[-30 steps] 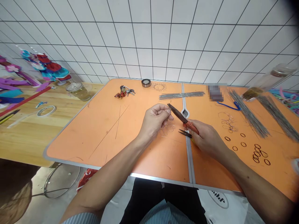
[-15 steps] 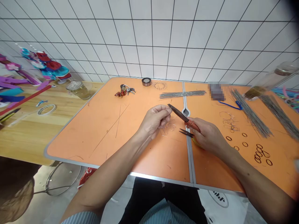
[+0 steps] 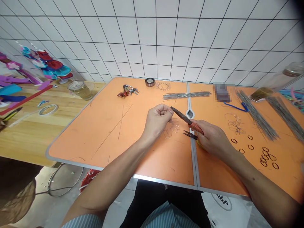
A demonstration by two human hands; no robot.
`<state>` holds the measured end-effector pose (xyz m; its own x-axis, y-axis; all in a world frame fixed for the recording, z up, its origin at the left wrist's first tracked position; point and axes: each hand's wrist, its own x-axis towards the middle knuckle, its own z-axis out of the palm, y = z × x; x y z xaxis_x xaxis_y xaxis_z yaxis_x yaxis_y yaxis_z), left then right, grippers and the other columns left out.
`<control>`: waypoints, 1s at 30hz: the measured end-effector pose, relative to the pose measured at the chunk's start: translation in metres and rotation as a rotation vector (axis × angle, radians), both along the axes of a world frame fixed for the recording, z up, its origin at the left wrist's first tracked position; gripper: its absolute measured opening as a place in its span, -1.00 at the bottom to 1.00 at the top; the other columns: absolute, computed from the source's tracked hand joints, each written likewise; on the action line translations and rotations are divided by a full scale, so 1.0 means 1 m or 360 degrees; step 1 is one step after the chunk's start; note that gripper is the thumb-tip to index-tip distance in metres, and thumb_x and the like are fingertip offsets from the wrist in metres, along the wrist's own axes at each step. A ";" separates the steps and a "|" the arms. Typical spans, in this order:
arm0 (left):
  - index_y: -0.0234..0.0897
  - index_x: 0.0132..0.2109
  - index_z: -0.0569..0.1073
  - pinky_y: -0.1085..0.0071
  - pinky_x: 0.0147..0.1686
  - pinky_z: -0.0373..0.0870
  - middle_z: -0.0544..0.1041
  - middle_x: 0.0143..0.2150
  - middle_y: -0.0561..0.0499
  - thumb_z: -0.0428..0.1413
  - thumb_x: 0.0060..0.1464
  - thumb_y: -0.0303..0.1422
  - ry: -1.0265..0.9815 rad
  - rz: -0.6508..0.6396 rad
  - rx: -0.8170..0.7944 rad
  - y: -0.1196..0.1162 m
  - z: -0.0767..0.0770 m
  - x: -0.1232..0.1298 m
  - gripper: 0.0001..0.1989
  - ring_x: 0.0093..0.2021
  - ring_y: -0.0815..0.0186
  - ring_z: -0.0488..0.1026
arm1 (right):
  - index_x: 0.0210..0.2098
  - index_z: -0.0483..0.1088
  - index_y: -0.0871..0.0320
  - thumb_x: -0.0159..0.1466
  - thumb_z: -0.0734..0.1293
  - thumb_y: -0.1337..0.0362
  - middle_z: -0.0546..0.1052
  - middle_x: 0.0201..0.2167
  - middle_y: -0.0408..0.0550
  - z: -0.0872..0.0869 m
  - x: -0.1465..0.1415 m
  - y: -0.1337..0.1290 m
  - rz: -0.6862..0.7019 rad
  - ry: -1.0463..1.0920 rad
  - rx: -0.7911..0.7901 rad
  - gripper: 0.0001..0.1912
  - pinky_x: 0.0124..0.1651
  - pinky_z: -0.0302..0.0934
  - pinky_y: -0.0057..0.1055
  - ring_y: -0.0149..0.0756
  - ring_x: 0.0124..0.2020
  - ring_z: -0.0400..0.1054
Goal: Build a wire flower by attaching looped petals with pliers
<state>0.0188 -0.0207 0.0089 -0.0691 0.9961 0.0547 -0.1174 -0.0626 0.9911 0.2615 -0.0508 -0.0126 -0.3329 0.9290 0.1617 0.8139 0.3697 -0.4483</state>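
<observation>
- Left hand (image 3: 157, 120): thumb and fingers pinched narrow, right at the tip of the pliers; whatever sits between them is too small to make out.
- Right hand (image 3: 212, 136): closed around the red handle of the pliers (image 3: 181, 116), whose long dark nose slants up and leftward to the left fingertips, above the worktop.
- Just under the right hand, a second tool (image 3: 190, 135) with dark pointed tips; I cannot tell whether it is held or lying.
- Below the left hand, a looped wire piece (image 3: 171, 128) on the orange worktop (image 3: 137, 158).
- Farther left, two thin wires (image 3: 111, 131) lie crossed.
- Beyond the hands, a wire bundle (image 3: 186, 95) spans the metal seam; keys (image 3: 129, 91) and a tape roll (image 3: 149, 82) lie near the far edge.
- Right of the right hand, several dark rings (image 3: 263, 156).
</observation>
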 end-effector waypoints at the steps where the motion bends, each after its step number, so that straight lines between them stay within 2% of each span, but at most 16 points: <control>1: -0.24 -0.38 0.54 0.46 -0.51 0.11 0.48 -0.53 0.09 0.27 0.09 -0.42 0.0038 0.0018 0.0029 0.000 0.000 0.000 -0.90 -0.54 0.43 0.27 | 0.19 0.56 -0.01 0.61 0.18 0.19 0.73 -0.01 0.01 0.000 -0.001 0.000 0.0001 0.0000 -0.0009 -0.65 -0.13 0.31 -0.21 -0.01 0.00 0.63; 5: -0.24 -0.42 0.49 0.45 -0.45 0.16 0.43 -0.53 0.11 0.25 0.09 -0.46 0.0169 0.0095 0.0168 -0.001 -0.003 0.002 -0.85 -0.50 0.41 0.31 | 0.08 0.54 -0.01 0.62 0.17 0.15 0.71 -0.02 0.00 0.001 -0.004 -0.002 -0.0017 0.0018 -0.0087 -0.69 -0.13 0.29 -0.21 -0.04 -0.04 0.61; 10: -0.22 -0.40 0.46 0.43 -0.43 0.13 0.37 -0.52 0.16 0.21 0.09 -0.47 0.0311 0.0155 0.0287 0.000 -0.011 0.003 -0.87 -0.49 0.41 0.24 | 0.00 0.50 -0.01 0.65 0.11 0.13 0.70 -0.04 -0.01 0.000 -0.007 -0.005 -0.0056 0.0002 -0.0164 -0.67 -0.13 0.28 -0.19 -0.05 -0.05 0.60; 18: -0.21 -0.40 0.46 0.43 -0.40 0.17 0.38 -0.51 0.15 0.21 0.07 -0.45 0.0345 0.0170 0.0269 0.003 -0.018 0.002 -0.89 -0.48 0.39 0.25 | 0.01 0.48 -0.04 0.64 0.14 0.15 0.69 -0.05 -0.04 -0.002 -0.009 -0.007 -0.0071 -0.0010 -0.0142 -0.73 -0.16 0.24 -0.21 -0.06 -0.07 0.59; 23: -0.21 -0.39 0.46 0.43 -0.39 0.18 0.38 -0.51 0.15 0.18 0.06 -0.46 0.0385 0.0174 0.0275 0.005 -0.020 0.003 -0.91 -0.47 0.39 0.27 | 0.01 0.48 -0.04 0.66 0.12 0.10 0.69 -0.04 -0.04 -0.002 -0.010 -0.007 -0.0080 -0.0040 -0.0177 -0.69 -0.15 0.22 -0.20 -0.04 -0.04 0.58; 30: -0.21 -0.40 0.46 0.43 -0.39 0.18 0.38 -0.52 0.15 0.17 0.07 -0.47 0.0395 0.0171 0.0265 0.004 -0.020 0.002 -0.90 -0.47 0.38 0.27 | 0.04 0.50 -0.01 0.66 0.12 0.12 0.70 -0.02 -0.01 -0.004 -0.012 -0.008 -0.0087 -0.0059 -0.0160 -0.68 -0.17 0.21 -0.20 -0.02 -0.01 0.59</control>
<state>0.0212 -0.0163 -0.0112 -0.1378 0.9598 0.2447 0.1428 -0.2252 0.9638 0.2496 -0.0588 -0.0163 -0.2852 0.9569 0.0552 0.8485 0.2788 -0.4498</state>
